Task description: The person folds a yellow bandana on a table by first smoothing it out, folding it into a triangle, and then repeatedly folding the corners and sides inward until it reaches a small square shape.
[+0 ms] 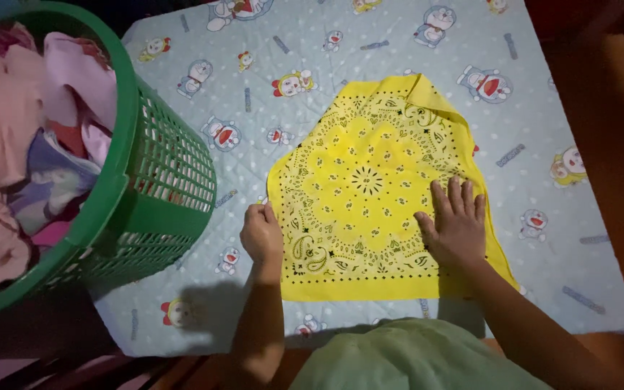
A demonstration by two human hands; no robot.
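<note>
Yellow bandana (370, 195) lay flat on cartoon-print sheet (543, 108). Left hand (261, 235) pinched its 9 o'clock corner, fingers closed. Right hand (456, 224) open, pressed flat at 4 o'clock. Green laundry basket (160, 188) at 9 o'clock.

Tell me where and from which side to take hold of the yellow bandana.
Probably best: pinch the yellow bandana at its left corner, coming in from the left beside the left hand. That corner lies free at the cloth's edge, while the right hand presses flat on the right part, pinning it to the patterned sheet.
</note>
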